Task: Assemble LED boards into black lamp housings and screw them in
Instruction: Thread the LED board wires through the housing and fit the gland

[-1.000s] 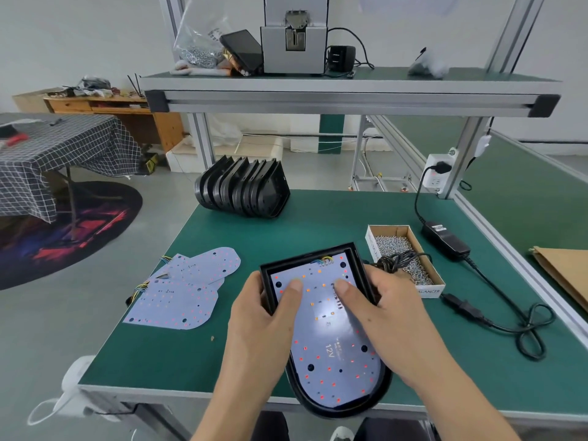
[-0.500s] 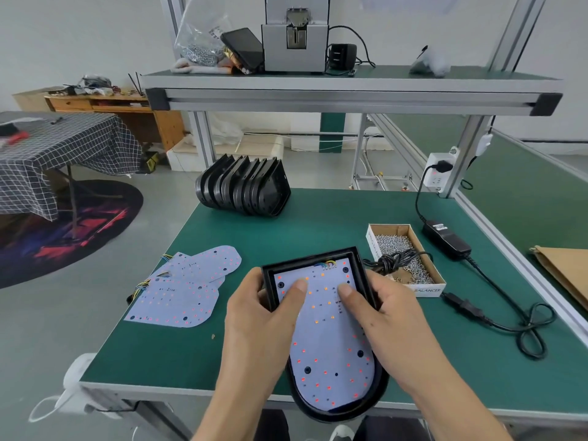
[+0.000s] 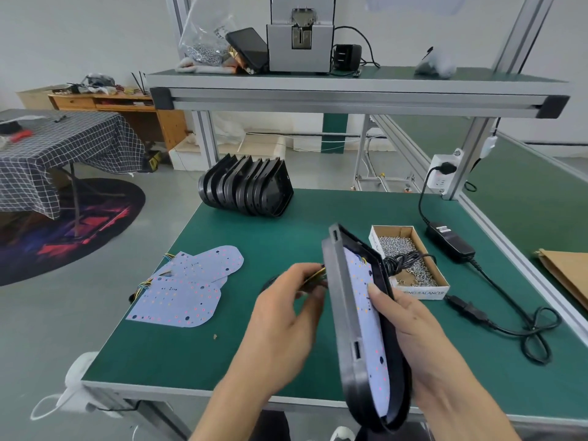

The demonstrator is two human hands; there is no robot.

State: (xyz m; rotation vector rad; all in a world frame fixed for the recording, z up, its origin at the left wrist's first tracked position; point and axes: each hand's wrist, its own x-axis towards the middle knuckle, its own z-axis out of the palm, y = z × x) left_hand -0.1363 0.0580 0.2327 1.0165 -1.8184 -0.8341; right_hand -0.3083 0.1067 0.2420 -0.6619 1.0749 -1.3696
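Our left hand (image 3: 286, 316) pinches the coloured wires (image 3: 315, 276) at the back of the black lamp housing (image 3: 346, 316), fingers curled round them, while our right hand (image 3: 410, 332) grips the housing from its far side, thumb pressed on the LED board (image 3: 366, 300) seated inside. We hold the housing tilted up on edge, clear of the green counter (image 3: 254, 345). We judge the main risk is the unscrewed board sliding out if the thumb eases; pulling the wires hard could also strain their solder joints or drag the board off its seat. To the far left, spare LED boards (image 3: 187, 288) lie flat in a loose overlapping stack, wires trailing. Behind, empty housings (image 3: 245, 189) stand nested on edge. To the right, the open cardboard box (image 3: 423, 292) holds a heap of small silver screws (image 3: 401, 253), with a coiled black cable (image 3: 401, 261) draped over its near side; a careless swing of the housing could knock it and scatter them.
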